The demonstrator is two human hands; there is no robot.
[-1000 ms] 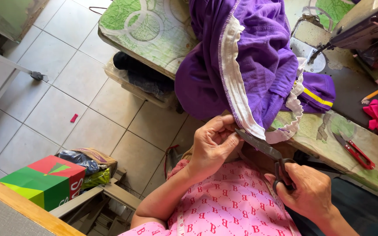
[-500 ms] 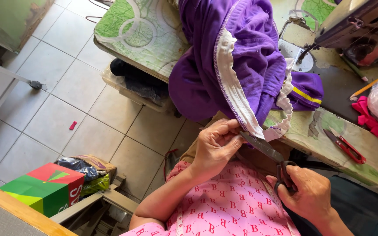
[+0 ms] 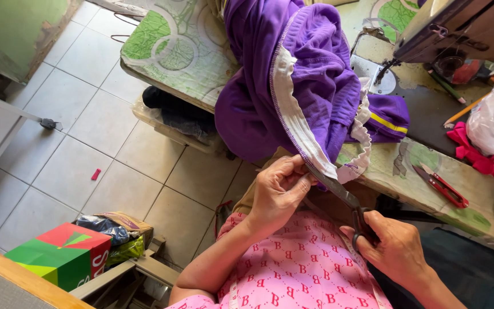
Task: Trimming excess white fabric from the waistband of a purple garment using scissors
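Left hand (image 3: 278, 191) pinches the white elastic band (image 3: 293, 114) on the purple garment (image 3: 315, 86), which hangs off the table edge (image 3: 190, 97) at 12 o'clock. Right hand (image 3: 398, 252), at 4 o'clock from the left, has its fingers clenched through the scissors (image 3: 344, 200), blades meeting the band. Judgement: keep the band taut, tips clear of the purple cloth, short snips.

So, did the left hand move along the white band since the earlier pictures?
Cannot tell. The left hand pinches the white band near the scissors as before; the small shift against the table matches camera motion.
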